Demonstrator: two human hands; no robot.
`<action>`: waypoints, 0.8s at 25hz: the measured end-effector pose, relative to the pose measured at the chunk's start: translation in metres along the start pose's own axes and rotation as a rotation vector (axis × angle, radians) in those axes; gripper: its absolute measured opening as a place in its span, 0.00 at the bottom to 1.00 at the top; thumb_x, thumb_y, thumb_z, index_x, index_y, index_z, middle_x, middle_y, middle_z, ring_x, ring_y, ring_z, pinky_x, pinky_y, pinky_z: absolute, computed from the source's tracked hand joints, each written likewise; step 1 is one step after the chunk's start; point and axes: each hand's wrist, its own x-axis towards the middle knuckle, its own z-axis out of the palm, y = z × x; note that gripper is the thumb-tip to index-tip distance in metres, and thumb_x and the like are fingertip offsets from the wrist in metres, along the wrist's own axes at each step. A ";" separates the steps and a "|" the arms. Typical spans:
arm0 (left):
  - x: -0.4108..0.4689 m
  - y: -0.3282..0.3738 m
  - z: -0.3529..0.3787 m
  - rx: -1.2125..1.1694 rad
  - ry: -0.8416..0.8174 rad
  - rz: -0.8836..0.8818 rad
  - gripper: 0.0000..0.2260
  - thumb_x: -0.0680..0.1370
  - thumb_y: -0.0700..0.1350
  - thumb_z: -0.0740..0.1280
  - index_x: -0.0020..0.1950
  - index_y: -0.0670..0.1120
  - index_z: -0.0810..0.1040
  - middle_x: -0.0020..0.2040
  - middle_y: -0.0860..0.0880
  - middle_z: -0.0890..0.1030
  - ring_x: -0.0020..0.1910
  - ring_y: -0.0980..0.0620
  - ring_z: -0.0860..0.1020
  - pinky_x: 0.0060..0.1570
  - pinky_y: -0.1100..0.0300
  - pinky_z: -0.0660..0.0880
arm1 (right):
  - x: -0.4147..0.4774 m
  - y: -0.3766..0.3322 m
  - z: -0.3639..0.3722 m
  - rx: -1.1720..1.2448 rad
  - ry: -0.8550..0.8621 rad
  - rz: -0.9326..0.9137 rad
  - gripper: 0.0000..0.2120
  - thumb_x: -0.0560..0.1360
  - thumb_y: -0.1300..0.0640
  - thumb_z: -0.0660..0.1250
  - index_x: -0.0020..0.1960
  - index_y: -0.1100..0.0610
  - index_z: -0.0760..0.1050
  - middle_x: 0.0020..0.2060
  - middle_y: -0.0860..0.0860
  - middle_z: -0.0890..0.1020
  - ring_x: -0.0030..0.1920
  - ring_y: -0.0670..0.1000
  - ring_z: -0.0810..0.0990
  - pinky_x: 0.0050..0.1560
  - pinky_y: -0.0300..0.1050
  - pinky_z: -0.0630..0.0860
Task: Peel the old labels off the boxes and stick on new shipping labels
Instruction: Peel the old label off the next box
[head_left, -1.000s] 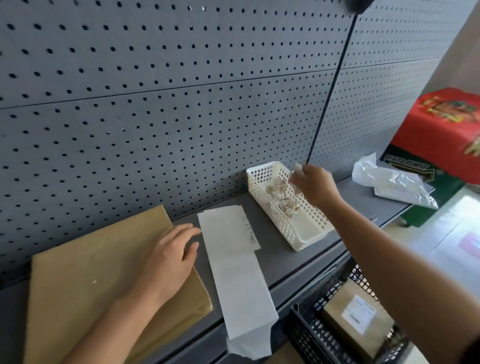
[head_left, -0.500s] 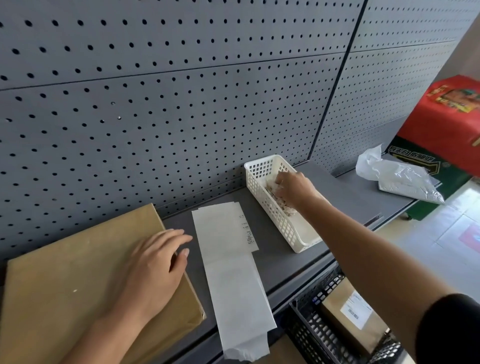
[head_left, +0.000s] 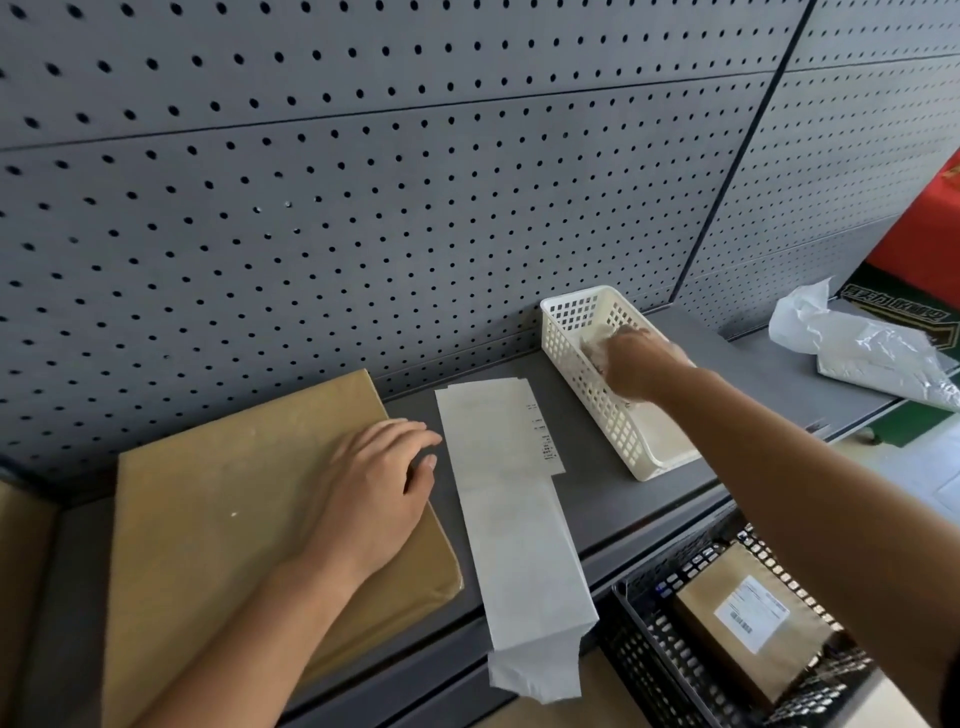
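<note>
box: is lying flat on the shelf, its top showing no label, probably waiting for a new one.
strip: is lying just beside the box and hanging over the shelf edge, near for use.
basket: is standing right of the strip, probably collecting scraps.
left hand: is pressing on the box, fingers straight and close together, likely steadying it.
right hand: is reaching into the basket; fingers hidden, I cannot tell their state.

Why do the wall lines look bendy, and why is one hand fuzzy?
Head view: the wide-angle lens curves the pegboard seams; the right hand in the white basket is smeared, probably from moving; the left hand on the box looks sharp.
</note>
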 end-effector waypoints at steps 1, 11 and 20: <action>0.000 0.002 -0.002 0.001 0.003 0.004 0.11 0.81 0.47 0.65 0.62 0.52 0.81 0.62 0.57 0.80 0.66 0.56 0.73 0.67 0.57 0.67 | -0.007 -0.002 -0.009 -0.038 0.022 0.006 0.14 0.72 0.66 0.63 0.56 0.59 0.77 0.53 0.54 0.76 0.54 0.53 0.76 0.52 0.50 0.80; 0.000 0.006 -0.009 -0.183 0.060 0.008 0.10 0.81 0.40 0.64 0.60 0.47 0.81 0.58 0.54 0.81 0.58 0.54 0.76 0.56 0.68 0.67 | -0.185 -0.075 -0.034 0.381 -0.006 -0.603 0.23 0.74 0.38 0.68 0.66 0.43 0.72 0.61 0.43 0.73 0.60 0.42 0.71 0.66 0.42 0.69; -0.014 0.014 -0.026 -0.172 0.136 0.066 0.09 0.81 0.43 0.64 0.60 0.51 0.80 0.57 0.59 0.81 0.57 0.57 0.77 0.50 0.59 0.76 | -0.222 -0.069 0.044 0.268 -0.020 -0.666 0.14 0.80 0.43 0.61 0.64 0.42 0.76 0.63 0.42 0.76 0.63 0.45 0.74 0.60 0.48 0.76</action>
